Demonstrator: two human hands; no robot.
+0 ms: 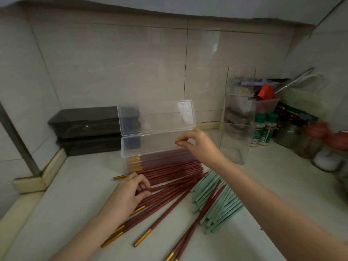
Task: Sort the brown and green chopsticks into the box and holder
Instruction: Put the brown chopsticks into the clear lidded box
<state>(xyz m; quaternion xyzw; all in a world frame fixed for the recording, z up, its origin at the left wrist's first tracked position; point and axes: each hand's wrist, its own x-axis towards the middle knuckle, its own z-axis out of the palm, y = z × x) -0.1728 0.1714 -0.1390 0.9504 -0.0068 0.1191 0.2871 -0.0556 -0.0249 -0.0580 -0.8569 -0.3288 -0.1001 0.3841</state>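
A clear plastic box (131,146) stands on the counter with its lid (156,115) up; several brown, gold-tipped chopsticks lie inside it. More brown chopsticks (169,196) are spread loose on the counter in front of it. A pile of green chopsticks (218,202) lies to their right, with a few brown ones across it. My left hand (128,194) pinches brown chopsticks in the loose pile. My right hand (197,144) hovers over the right end of the box, fingers loosely curled and holding nothing. The tall clear holder (235,140) stands empty at the right.
Two dark boxes (84,129) are stacked in the back left corner. Spice jars (263,129), a clear tub of utensils (263,104) and other bottles crowd the back right. The tiled wall is close behind the box.
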